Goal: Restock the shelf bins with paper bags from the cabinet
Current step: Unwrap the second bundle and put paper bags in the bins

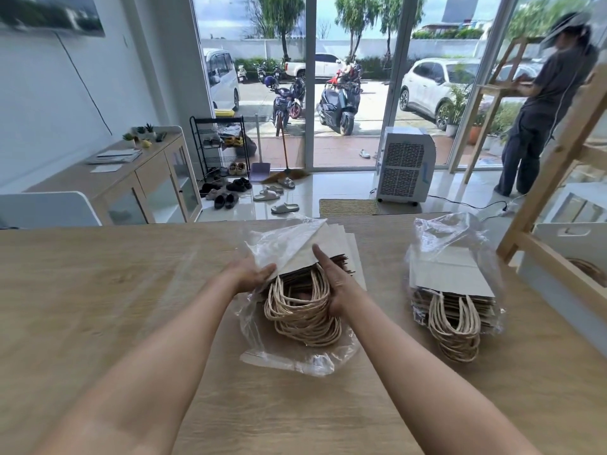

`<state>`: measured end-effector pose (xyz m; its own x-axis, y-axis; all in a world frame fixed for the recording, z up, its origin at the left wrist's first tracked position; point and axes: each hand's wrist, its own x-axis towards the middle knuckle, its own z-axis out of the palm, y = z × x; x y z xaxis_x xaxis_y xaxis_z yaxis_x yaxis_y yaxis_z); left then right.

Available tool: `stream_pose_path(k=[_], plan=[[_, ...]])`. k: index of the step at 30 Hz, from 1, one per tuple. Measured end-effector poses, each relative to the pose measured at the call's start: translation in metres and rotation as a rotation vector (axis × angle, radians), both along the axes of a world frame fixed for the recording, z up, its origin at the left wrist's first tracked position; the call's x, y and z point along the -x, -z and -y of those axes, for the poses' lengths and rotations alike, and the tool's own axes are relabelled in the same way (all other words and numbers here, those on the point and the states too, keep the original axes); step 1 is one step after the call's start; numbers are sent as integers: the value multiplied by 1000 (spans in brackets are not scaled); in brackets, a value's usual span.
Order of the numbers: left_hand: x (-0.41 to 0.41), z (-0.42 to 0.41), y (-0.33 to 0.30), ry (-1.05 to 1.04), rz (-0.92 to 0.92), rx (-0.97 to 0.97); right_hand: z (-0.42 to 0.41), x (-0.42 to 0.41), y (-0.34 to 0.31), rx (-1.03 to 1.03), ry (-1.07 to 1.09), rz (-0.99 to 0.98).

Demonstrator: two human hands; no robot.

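A stack of flat white paper bags (323,244) with twisted rope handles (303,315) lies in a clear plastic wrap (295,359) on the wooden table (98,307). My left hand (253,274) grips the wrap and the stack's left edge. My right hand (335,280) holds the stack from the right, thumb on the top bag, fingers among the handles. A second wrapped stack of paper bags (450,274) lies to the right. A white shelf bin (571,244) sits in the wooden shelf frame (555,165) at far right, with rope handles showing inside.
Another person (542,103) stands at a second wooden shelf by the glass doors. A low cabinet (138,182) runs along the left wall. A white air cooler (405,164), shoes, a shoe rack (220,142) and a broom are on the floor beyond the table.
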<state>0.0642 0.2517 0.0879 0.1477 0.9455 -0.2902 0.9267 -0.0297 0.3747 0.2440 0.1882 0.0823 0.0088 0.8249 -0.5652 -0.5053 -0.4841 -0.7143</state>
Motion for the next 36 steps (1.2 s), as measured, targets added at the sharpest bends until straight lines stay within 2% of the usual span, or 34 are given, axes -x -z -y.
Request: stream_pose_path(k=[7,13,19,25,29,33,36], plan=[[6,-4,-1,-19,-92,-68,3,11,-7,52,245,54],[5,0,-7,-87,-196,-214,19,4,-18,-36,320,149],[6,3,-10,-90,-282,-207,43,-15,-35,-153,423,249],[-2,18,-23,-87,-317,-223,78,-43,-58,-162,420,351],[-14,36,-45,-77,-337,-309,108,-70,-76,-190,381,449],[-41,49,-65,90,-263,-429,145,-96,-94,-216,345,552],[-75,68,-80,290,-36,-458,175,-124,-108,-284,291,600]])
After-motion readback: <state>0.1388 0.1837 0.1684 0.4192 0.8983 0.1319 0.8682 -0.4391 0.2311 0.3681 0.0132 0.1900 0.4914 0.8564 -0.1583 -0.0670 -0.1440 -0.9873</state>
